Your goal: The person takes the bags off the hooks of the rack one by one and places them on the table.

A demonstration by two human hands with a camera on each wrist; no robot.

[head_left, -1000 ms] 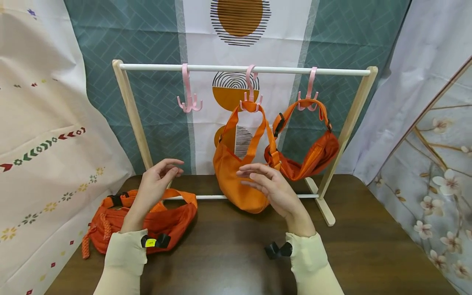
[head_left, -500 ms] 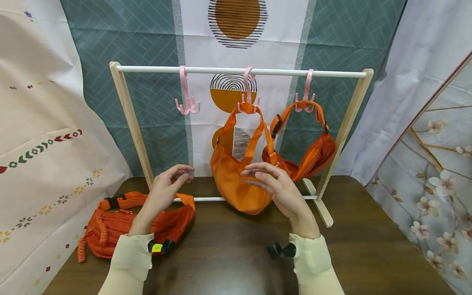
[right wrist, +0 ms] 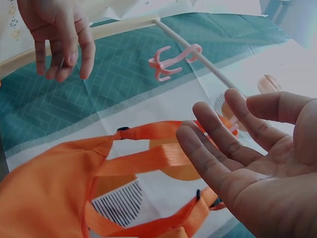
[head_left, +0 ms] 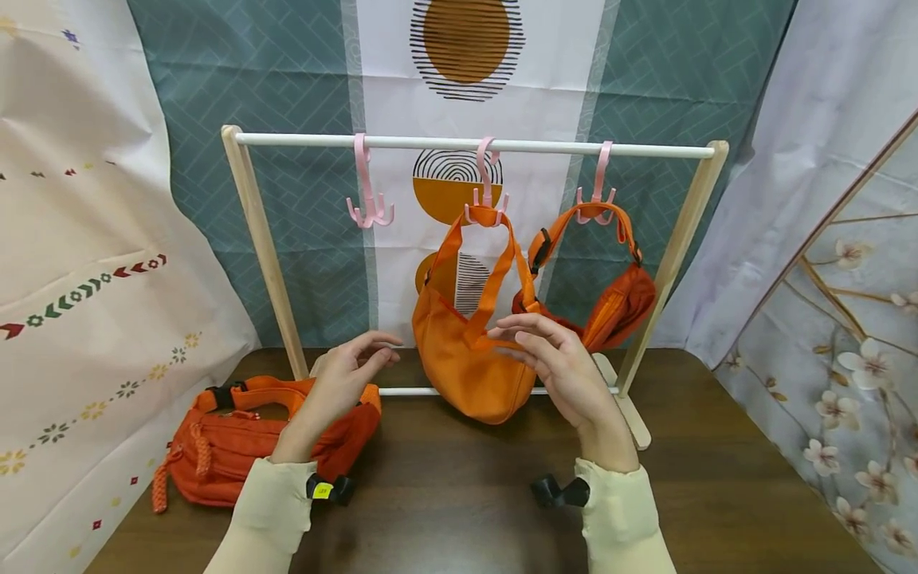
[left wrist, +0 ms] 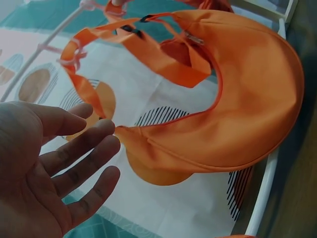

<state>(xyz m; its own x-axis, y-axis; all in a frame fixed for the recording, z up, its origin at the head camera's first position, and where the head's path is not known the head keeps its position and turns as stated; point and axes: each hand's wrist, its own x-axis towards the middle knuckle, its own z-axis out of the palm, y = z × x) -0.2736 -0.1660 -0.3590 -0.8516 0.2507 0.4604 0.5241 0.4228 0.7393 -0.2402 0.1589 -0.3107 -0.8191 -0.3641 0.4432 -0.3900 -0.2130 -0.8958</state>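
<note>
fingers [left wrist: 85, 168] parted and loosely bent, left hand [head_left: 343, 381] hovers at nine o'clock of the orange bag [head_left: 469, 363], right hand [head_left: 566, 379] at three o'clock. that bag hangs from a pink hook [head_left: 486, 190] at twelve; a red bag [head_left: 233, 456] lies on the table [head_left: 445, 486] at eight.

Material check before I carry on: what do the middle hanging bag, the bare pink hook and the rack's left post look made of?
Middle hanging bag: matte fabric, fibre unclear; it sags softly and shows seam lines.
Bare pink hook: probably molded plastic, smooth, evenly colored, with rounded prongs.
Rack's left post: likely wood, matte, judging by its pale tan tone.
</note>
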